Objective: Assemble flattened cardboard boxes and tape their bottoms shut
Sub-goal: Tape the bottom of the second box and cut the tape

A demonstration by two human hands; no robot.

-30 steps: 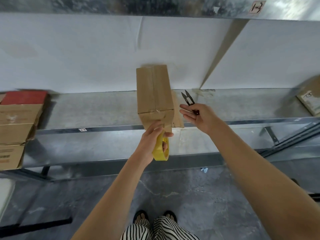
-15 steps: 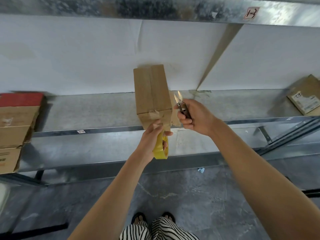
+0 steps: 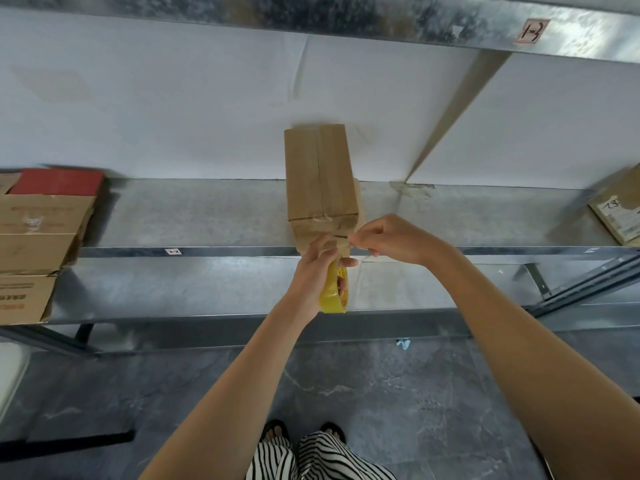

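A narrow brown cardboard box (image 3: 320, 174) stands on the metal shelf (image 3: 207, 216), its taped seam facing up and toward me. Clear tape runs down over its near end. My left hand (image 3: 317, 271) grips a yellow tape roll (image 3: 334, 291) just below the box's near end. My right hand (image 3: 388, 237) is closed around small snips, whose blades are mostly hidden, at the tape strip between roll and box.
Stacked cardboard boxes (image 3: 38, 251) with a red one (image 3: 59, 181) on top sit at the left of the shelf. A labelled carton (image 3: 620, 209) lies at the far right. A white wall backs the shelf, and grey floor lies below.
My right hand has brought the snips from beside the box down to the tape at its near end. The left hand and roll have stayed put.
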